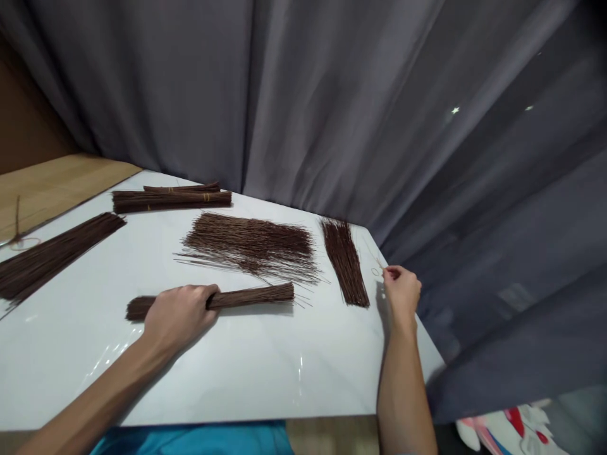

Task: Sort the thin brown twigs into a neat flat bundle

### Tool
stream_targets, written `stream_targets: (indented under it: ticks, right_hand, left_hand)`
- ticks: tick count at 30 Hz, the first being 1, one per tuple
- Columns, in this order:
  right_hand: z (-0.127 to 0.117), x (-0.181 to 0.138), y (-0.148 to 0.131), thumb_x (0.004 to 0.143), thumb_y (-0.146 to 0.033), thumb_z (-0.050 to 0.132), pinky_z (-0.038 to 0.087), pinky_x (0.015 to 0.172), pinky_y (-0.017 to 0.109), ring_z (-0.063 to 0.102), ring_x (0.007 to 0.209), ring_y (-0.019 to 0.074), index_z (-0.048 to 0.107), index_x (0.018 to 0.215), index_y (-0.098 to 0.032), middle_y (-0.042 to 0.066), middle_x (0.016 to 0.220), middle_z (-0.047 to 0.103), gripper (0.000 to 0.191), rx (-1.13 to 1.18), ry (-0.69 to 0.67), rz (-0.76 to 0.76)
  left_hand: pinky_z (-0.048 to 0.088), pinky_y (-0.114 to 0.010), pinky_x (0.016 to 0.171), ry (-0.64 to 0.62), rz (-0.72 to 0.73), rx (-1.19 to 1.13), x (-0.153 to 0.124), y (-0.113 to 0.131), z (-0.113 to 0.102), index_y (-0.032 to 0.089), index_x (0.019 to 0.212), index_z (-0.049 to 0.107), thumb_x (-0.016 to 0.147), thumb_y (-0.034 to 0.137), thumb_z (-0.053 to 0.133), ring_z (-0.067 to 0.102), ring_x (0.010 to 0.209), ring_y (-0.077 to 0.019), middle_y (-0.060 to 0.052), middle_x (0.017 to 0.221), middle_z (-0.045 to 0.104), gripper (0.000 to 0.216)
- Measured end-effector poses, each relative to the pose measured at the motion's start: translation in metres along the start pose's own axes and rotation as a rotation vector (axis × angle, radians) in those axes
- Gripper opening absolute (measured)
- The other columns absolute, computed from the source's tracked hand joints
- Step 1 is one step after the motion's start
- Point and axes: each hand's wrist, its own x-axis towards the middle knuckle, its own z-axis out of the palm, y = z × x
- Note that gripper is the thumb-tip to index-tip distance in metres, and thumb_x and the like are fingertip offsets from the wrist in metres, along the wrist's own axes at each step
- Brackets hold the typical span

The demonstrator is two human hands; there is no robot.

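Note:
My left hand (183, 311) is wrapped around a bundle of thin dark brown sticks (258, 295), holding it just over the white table near the front. The sticks poke out on both sides of the fist. At the table's right edge, my right hand (402, 287) is closed in a pinch on a thin, pale rubber band (379, 263), whose ends are hard to make out. Beside those fingertips lies another small loop (375, 272). A loose pile of sticks (251, 240) spreads across the middle, and a smaller pile (345, 262) lies left of my right hand.
Banded stick bundles (171, 200) lie at the back left of the white table (265, 373). Another stick bundle (57, 253) lies at the left, near a wooden surface (71, 180). A grey curtain (303, 101) hangs along the back and right edges.

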Motion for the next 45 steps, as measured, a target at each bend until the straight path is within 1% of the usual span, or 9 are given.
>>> stream_targets:
  ticks: [7,11,14,19,24,27,32,38,45]
  right_hand:
    - [0.019,0.007,0.029,0.083,-0.03,0.068,0.05,0.079,0.039,0.071,0.083,0.0297,0.084,0.101,-0.022,0.017,0.094,0.079,0.026,-0.08,-0.07,0.14]
    - [0.028,0.009,0.037,0.085,-0.038,0.072,0.05,0.078,0.033,0.071,0.087,0.0264,0.083,0.101,-0.025,0.013,0.097,0.08,0.024,-0.092,-0.098,0.127]
    - [0.031,0.008,0.042,0.089,-0.043,0.071,0.05,0.081,0.037,0.072,0.09,0.0292,0.084,0.101,-0.025,0.015,0.1,0.08,0.025,-0.129,-0.08,0.129]
    - [0.033,0.007,0.044,0.093,-0.042,0.07,0.048,0.093,0.044,0.072,0.097,0.0346,0.085,0.099,-0.02,0.021,0.098,0.079,0.028,-0.19,-0.061,0.105]
    - [0.032,0.008,0.04,0.098,-0.034,0.062,0.045,0.097,0.042,0.073,0.099,0.0322,0.085,0.107,-0.018,0.021,0.1,0.079,0.029,-0.191,-0.046,0.045]
    - [0.029,0.008,0.037,0.097,-0.03,0.06,0.045,0.097,0.04,0.073,0.098,0.0305,0.085,0.11,-0.019,0.019,0.102,0.08,0.03,-0.167,-0.022,0.029]
    - [0.029,0.008,0.036,0.096,-0.035,0.059,0.046,0.094,0.039,0.072,0.095,0.0312,0.086,0.107,-0.016,0.02,0.1,0.08,0.035,-0.121,0.002,0.044]
    - [0.029,0.01,0.038,0.087,-0.03,0.066,0.048,0.088,0.039,0.071,0.086,0.0307,0.087,0.099,-0.022,0.014,0.094,0.081,0.025,-0.057,-0.007,0.039]
    - [0.024,0.01,0.04,0.091,-0.036,0.063,0.049,0.081,0.038,0.068,0.08,0.0304,0.086,0.105,-0.015,0.017,0.093,0.081,0.033,0.046,0.07,0.047]
  left_hand:
    - [0.043,-0.04,0.066,0.012,0.013,0.01,0.001,-0.004,0.006,0.026,0.118,0.08,0.095,0.038,0.049,0.075,0.084,-0.034,-0.014,0.105,0.083,0.04]
    - [0.041,-0.04,0.062,0.025,0.014,0.025,0.002,-0.005,0.008,0.025,0.118,0.08,0.096,0.038,0.048,0.074,0.079,-0.0343,-0.015,0.104,0.082,0.041]
    - [0.04,-0.039,0.061,0.017,0.013,0.039,0.003,-0.005,0.009,0.026,0.118,0.08,0.096,0.039,0.047,0.074,0.078,-0.0337,-0.014,0.101,0.082,0.041]
    - [0.04,-0.038,0.061,0.021,0.007,0.029,0.003,-0.005,0.009,0.026,0.121,0.08,0.095,0.04,0.049,0.074,0.078,-0.0326,-0.014,0.105,0.083,0.042]
    - [0.042,-0.038,0.062,0.009,0.0,0.001,0.003,-0.005,0.007,0.026,0.119,0.081,0.094,0.038,0.05,0.074,0.079,-0.0325,-0.014,0.105,0.083,0.041]
    - [0.044,-0.038,0.064,0.001,-0.01,-0.008,0.003,-0.005,0.007,0.026,0.12,0.081,0.092,0.037,0.053,0.074,0.079,-0.0323,-0.013,0.103,0.083,0.041]
    - [0.045,-0.039,0.066,0.001,0.004,0.001,0.004,-0.004,0.006,0.026,0.121,0.081,0.092,0.037,0.052,0.074,0.082,-0.0336,-0.013,0.105,0.082,0.043]
    - [0.042,-0.04,0.066,0.027,0.013,0.014,0.001,-0.001,0.003,0.026,0.118,0.08,0.094,0.034,0.047,0.074,0.082,-0.035,-0.012,0.1,0.083,0.042]
    - [0.038,-0.038,0.065,0.028,0.015,0.012,-0.001,0.0,0.001,0.028,0.111,0.079,0.093,0.033,0.047,0.075,0.083,-0.0334,-0.01,0.098,0.083,0.037]
